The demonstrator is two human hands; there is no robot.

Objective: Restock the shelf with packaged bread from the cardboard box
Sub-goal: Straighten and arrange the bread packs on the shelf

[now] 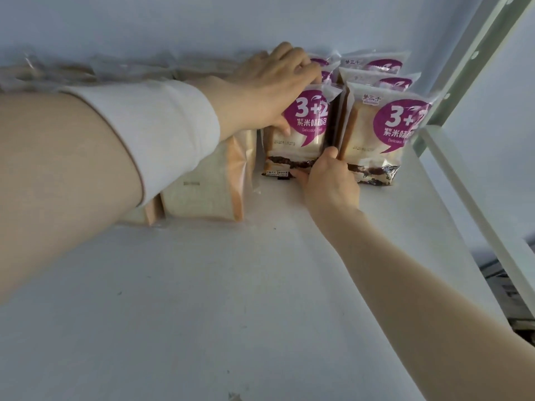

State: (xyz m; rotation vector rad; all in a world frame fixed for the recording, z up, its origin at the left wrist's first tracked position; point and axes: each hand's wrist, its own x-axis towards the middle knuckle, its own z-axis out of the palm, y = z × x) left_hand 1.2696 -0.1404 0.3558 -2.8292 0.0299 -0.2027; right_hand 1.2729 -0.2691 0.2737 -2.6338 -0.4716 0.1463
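Purple-label bread packet [301, 134] being held upright on the shelf [260, 285], its top being gripped by the left hand [269, 91], its lower corner being pinched by the right hand [328, 180], matching packets [385, 131] standing just beside.

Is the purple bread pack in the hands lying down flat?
No, the purple bread pack stands upright on the shelf, the left hand gripping its top and the right hand holding its bottom corner.

shop: shelf [220, 299] of packaged bread [302, 140]
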